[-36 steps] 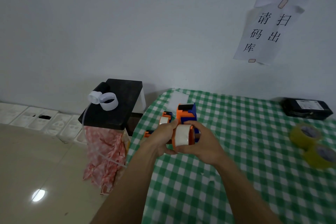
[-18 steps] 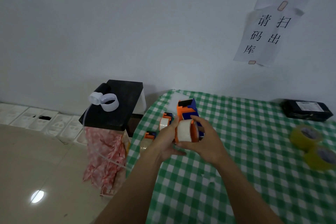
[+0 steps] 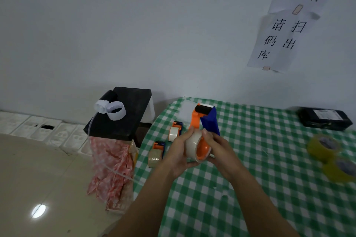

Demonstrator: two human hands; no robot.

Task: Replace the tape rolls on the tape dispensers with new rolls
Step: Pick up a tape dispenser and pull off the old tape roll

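I hold an orange and blue tape dispenser [image 3: 207, 119] above the green checked table [image 3: 250, 169], its head pointing up and away. A pale tape roll [image 3: 193, 143] sits on its orange hub. My left hand [image 3: 178, 153] grips the roll from the left and below. My right hand [image 3: 218, 147] holds the dispenser from the right, fingers curled over the roll's top edge. Two more small dispensers with rolls lie on the table's left edge, one farther [image 3: 175, 132] and one nearer [image 3: 156, 154]. Two yellow tape rolls [image 3: 321, 145] [image 3: 341, 169] lie at the right.
A black stool [image 3: 123, 115] with white empty tape cores [image 3: 112, 108] stands left of the table, pink patterned cloth hanging below it. A black package [image 3: 324, 118] lies at the table's back right. Paper signs hang on the wall behind. Tiled floor at left.
The dispenser has tilted so its head points up and the roll's open orange hub faces me. Both hands shifted slightly right and lower with it.
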